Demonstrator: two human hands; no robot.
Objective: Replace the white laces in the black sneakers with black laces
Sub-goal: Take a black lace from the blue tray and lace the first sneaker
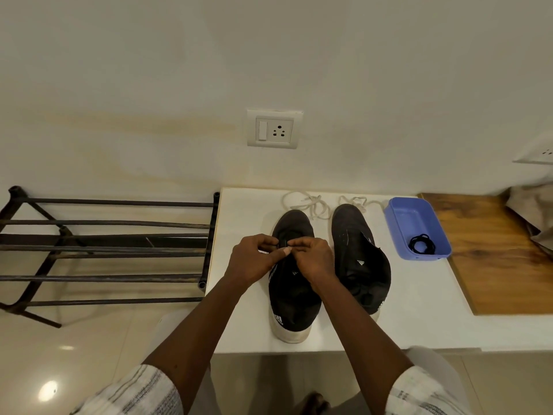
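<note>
A cream wall (149,70) rises beyond the grip (285,250), a white switch-and-socket plate (274,129) straight behind it. Left of the grip stands a dark metal rack (104,250) on glossy pale floor tiles (74,339); to its right, the white bench (419,310) meets a wooden board (502,259)

Bare tabletop (239,295) lies open left of the left sneaker (294,301) and in front of the blue tray (411,218). A narrow lane runs between that sneaker and the right sneaker (362,265). White laces (311,205) clutter the far strip. The left hand (251,262) and right hand (314,259), pinching a black lace (283,242), cover the left sneaker's lacing. A metal rack (119,202) stands against the tabletop's left edge.
</note>
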